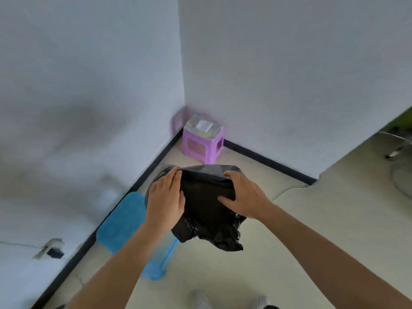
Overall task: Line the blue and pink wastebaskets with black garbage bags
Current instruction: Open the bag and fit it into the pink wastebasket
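Note:
A black garbage bag (205, 197) is stretched over a round top in front of me, and its loose crumpled end hangs down toward me. My left hand (166, 197) grips the bag's left edge. On the right edge, my right hand (243, 195) presses and holds the bag. Light blue plastic (160, 262) shows below the bag and my left forearm; it looks like the blue wastebasket, mostly hidden. A pink open-sided container (201, 146) stands in the corner of the room, with a shiny packet and white paper (204, 127) on top.
A blue textured flat piece (121, 219) lies against the left wall's dark baseboard. White walls meet in the corner behind the pink container. A cable and plug (48, 249) lie at the left wall. More cables and a round base (401, 175) are at far right. Beige floor (312, 219) spreads to the right.

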### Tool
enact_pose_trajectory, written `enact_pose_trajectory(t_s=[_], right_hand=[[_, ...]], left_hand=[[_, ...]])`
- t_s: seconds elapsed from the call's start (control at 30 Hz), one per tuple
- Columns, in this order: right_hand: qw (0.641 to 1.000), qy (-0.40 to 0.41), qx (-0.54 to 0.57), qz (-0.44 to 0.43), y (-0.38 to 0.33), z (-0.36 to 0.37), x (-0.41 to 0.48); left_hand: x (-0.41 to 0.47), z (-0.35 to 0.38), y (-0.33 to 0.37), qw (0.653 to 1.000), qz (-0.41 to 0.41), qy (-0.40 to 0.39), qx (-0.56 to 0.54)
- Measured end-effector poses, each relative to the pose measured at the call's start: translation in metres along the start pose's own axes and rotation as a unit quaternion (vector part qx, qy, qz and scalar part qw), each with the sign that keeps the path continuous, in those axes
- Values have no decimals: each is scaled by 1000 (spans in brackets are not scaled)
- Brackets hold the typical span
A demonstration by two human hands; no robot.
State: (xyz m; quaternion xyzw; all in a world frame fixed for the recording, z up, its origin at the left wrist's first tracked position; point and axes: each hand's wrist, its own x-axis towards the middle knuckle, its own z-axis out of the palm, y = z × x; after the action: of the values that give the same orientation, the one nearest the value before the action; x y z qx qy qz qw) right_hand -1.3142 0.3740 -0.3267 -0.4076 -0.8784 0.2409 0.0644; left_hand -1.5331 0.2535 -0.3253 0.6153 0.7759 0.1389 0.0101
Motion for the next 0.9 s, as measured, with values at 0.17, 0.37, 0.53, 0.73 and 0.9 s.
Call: enact_pose_trajectory(t_s=[0.17,0.37,0.53,0.73,0.9], right_hand=[[981,129,-16,142,80,-110,-117],[891,257,-20,375,188,-178,-351],[786,325,-5,526,247,-202,-585],[664,382,-24,642,271,-208,-845],[583,426,-10,692,294,-217,-990]], left_hand=[[63,-23,162,981,193,15,-6],[25,-15,419,914,399,-7,-69],[-85,7,624,831,544,-16,-113],[-236,25,829,752,656,-30,-55],[-327,37,963,666,745,-20,-23]])
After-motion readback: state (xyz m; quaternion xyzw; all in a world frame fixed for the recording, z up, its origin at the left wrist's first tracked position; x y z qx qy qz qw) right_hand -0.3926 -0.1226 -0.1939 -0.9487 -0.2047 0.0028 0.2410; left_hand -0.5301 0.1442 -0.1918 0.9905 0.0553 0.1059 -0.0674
